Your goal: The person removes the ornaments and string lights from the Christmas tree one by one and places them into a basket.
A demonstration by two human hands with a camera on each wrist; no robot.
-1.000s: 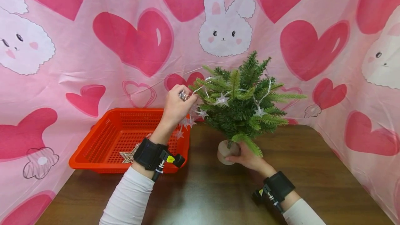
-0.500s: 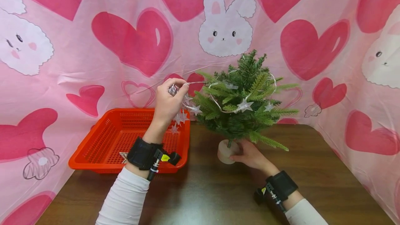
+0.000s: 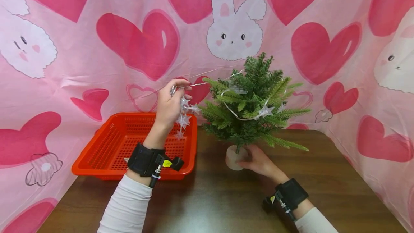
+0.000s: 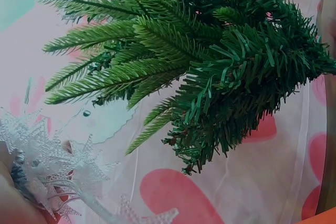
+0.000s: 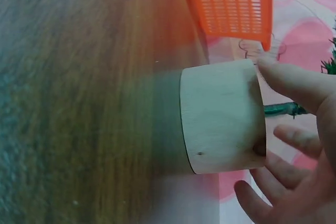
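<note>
A small artificial Christmas tree [image 3: 242, 107] stands on the table in a round wooden base [image 3: 233, 158]. Star string lights wind through its branches, with one clear star [image 3: 266, 111] at the front. My left hand [image 3: 167, 105], left of the tree, grips the bundled rest of the string lights [image 3: 183, 120]; several stars dangle below the fingers, and a wire runs taut to the branches. In the left wrist view the stars [image 4: 39, 166] hang beside the fingers, near green branches [image 4: 226, 72]. My right hand [image 3: 260, 161] grips the wooden base [image 5: 223, 119] around its upper edge, thumb and fingers on opposite sides.
An orange plastic basket [image 3: 93, 163] sits at the left of the brown table [image 3: 213, 204]. A glittery star ornament [image 3: 126, 159] in it is mostly hidden behind my left wrist. A pink cloth with hearts and rabbits [image 3: 191, 46] hangs close behind the tree.
My left hand has moved left and slightly up with the string lights, stretching the wire. The tree has turned, carrying its front star rightward. My right hand stays on the base.
</note>
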